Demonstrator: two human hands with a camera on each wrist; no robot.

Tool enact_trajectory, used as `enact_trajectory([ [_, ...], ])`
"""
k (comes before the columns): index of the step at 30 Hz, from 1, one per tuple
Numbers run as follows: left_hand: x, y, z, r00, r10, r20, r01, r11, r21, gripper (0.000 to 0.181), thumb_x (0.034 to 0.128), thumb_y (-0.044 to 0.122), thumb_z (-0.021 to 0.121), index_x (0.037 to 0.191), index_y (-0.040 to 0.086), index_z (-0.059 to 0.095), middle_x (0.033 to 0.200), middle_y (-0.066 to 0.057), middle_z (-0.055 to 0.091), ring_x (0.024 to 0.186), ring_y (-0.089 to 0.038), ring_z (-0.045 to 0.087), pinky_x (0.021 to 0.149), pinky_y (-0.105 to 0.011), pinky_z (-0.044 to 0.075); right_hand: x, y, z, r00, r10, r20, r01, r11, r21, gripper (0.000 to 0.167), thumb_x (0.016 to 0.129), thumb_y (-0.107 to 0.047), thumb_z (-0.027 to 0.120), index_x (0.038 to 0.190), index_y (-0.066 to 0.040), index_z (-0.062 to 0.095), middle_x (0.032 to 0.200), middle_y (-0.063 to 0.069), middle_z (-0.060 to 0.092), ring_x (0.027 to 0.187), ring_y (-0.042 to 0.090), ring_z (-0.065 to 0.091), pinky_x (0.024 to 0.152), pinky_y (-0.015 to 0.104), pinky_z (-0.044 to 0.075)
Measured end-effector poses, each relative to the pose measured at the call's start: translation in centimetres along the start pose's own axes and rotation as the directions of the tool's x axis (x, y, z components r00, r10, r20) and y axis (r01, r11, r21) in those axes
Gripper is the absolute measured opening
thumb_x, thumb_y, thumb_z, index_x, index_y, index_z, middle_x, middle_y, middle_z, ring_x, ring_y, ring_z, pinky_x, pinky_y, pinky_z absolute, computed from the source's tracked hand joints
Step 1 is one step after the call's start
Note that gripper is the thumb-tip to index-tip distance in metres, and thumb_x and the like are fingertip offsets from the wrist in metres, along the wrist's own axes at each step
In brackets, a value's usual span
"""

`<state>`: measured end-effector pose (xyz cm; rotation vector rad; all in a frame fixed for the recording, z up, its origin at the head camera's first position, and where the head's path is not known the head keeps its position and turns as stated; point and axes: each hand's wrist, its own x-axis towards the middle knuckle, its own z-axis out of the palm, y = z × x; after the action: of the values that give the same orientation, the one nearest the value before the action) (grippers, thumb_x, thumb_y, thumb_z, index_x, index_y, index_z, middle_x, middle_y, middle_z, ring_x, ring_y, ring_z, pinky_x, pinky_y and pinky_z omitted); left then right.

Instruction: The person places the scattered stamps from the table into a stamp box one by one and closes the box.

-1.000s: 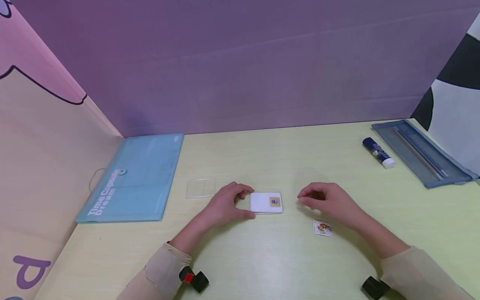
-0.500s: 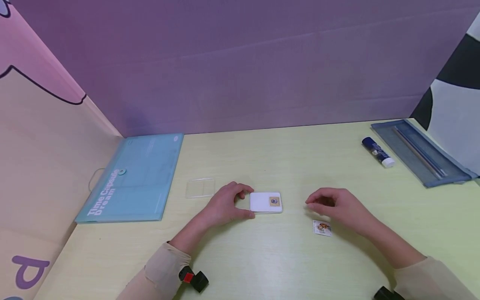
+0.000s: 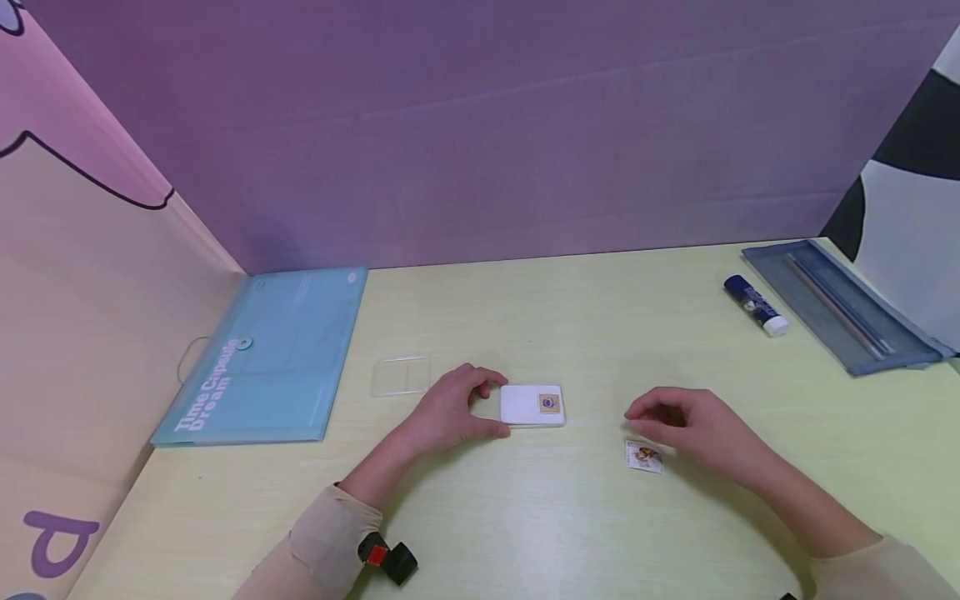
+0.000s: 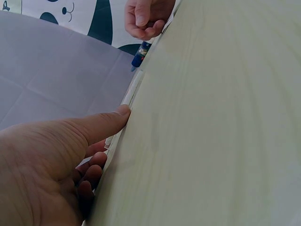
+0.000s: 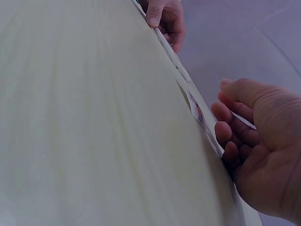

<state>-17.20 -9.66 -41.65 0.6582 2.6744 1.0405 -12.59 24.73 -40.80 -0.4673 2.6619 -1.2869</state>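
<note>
My left hand [image 3: 453,412] holds a small flat white case [image 3: 521,404] by its left end on the table, thumb at the near edge and a finger at the far edge. A tan square stamp [image 3: 550,403] with a dark design lies on the case's right part. My right hand [image 3: 693,425], fingers loosely curled with nothing visible between them, hovers just beyond and right of a loose picture stamp [image 3: 644,457]. That stamp's edge looks slightly raised in the right wrist view, where thumb and fingers [image 5: 223,132] stand apart from it.
A clear plastic lid [image 3: 401,377] lies left of the left hand. Farther left is a blue document folder [image 3: 285,358]. A glue stick [image 3: 756,305] and a blue-grey mesh pouch [image 3: 832,325] with thin rods inside lie at the back right. A purple panel [image 3: 525,133] closes the back.
My right hand has moved to the right and nearer to me, from beside the white case to the loose stamp. The left hand and the case have stayed in place.
</note>
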Motion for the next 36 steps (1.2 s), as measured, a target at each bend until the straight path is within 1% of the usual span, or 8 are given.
enact_trajectory([
  [6,0.1,0.1,0.0,1.0,-0.005,0.0,0.005,1.0,-0.001,0.057,0.0761,0.025,0.091,0.126,0.014,0.066,0.097,0.003,0.053,0.088,-0.017,0.048,0.075,-0.028,0.041,-0.8,0.1,-0.2,1.0,-0.007,-0.006,0.007,1.0,-0.007,0.01,0.092,-0.019,0.076,0.101,-0.016,0.074,0.095,-0.002,0.068,0.082,0.013,0.059,0.071,0.024,0.049],
  [11,0.0,0.2,-0.1,1.0,-0.003,0.0,0.003,1.0,0.001,0.057,0.0764,0.024,0.091,0.126,0.014,0.065,0.097,0.003,0.053,0.088,-0.017,0.048,0.075,-0.028,0.041,-1.4,0.1,-0.4,1.0,-0.004,-0.01,0.004,1.0,0.02,0.011,0.092,-0.02,0.076,0.102,-0.015,0.073,0.095,-0.001,0.067,0.081,0.013,0.058,0.068,0.024,0.048],
  [16,0.1,0.3,-0.1,1.0,-0.004,0.002,0.004,1.0,-0.003,0.057,0.0764,0.025,0.091,0.126,0.013,0.065,0.097,0.002,0.053,0.088,-0.017,0.048,0.075,-0.028,0.041,-1.7,0.4,-0.4,1.0,-0.005,-0.014,0.005,1.0,0.03,0.012,0.092,-0.017,0.076,0.103,-0.014,0.073,0.091,-0.001,0.064,0.078,0.013,0.055,0.063,0.024,0.045],
  [18,0.1,0.3,-0.1,1.0,-0.006,0.004,0.007,1.0,-0.008,0.057,0.0763,0.025,0.091,0.126,0.013,0.065,0.097,0.003,0.053,0.088,-0.017,0.048,0.075,-0.028,0.041,-1.8,0.6,-0.4,1.0,-0.018,-0.012,0.019,0.999,0.034,0.012,0.091,-0.016,0.076,0.103,-0.014,0.073,0.089,-0.001,0.063,0.077,0.013,0.055,0.061,0.024,0.045],
  [24,0.1,0.1,0.0,1.0,-0.006,0.005,0.006,1.0,-0.013,0.057,0.0762,0.025,0.091,0.126,0.013,0.066,0.097,0.002,0.053,0.089,-0.017,0.048,0.075,-0.028,0.041,-1.6,1.0,-0.2,0.997,-0.071,0.019,0.071,0.997,0.006,0.019,0.087,-0.018,0.081,0.104,-0.015,0.072,0.086,-0.004,0.062,0.076,0.011,0.055,0.062,0.023,0.045],
  [31,0.0,0.0,-0.1,1.0,0.004,0.003,-0.004,1.0,-0.017,0.056,0.0764,0.024,0.091,0.125,0.012,0.066,0.096,0.002,0.053,0.088,-0.017,0.048,0.074,-0.028,0.04,-1.6,0.9,-0.3,0.998,-0.045,0.045,0.045,0.999,-0.01,0.029,0.084,-0.026,0.084,0.108,-0.014,0.07,0.086,-0.002,0.06,0.075,0.012,0.053,0.063,0.023,0.044],
  [36,0.0,0.0,-0.1,1.0,0.002,0.002,-0.002,1.0,-0.024,0.056,0.0765,0.024,0.091,0.125,0.012,0.065,0.097,0.002,0.053,0.088,-0.017,0.048,0.075,-0.028,0.041,-1.6,0.9,-0.3,0.997,-0.059,0.053,0.061,0.998,-0.03,0.031,0.083,-0.026,0.085,0.108,-0.015,0.07,0.085,-0.003,0.058,0.075,0.011,0.052,0.063,0.024,0.044],
])
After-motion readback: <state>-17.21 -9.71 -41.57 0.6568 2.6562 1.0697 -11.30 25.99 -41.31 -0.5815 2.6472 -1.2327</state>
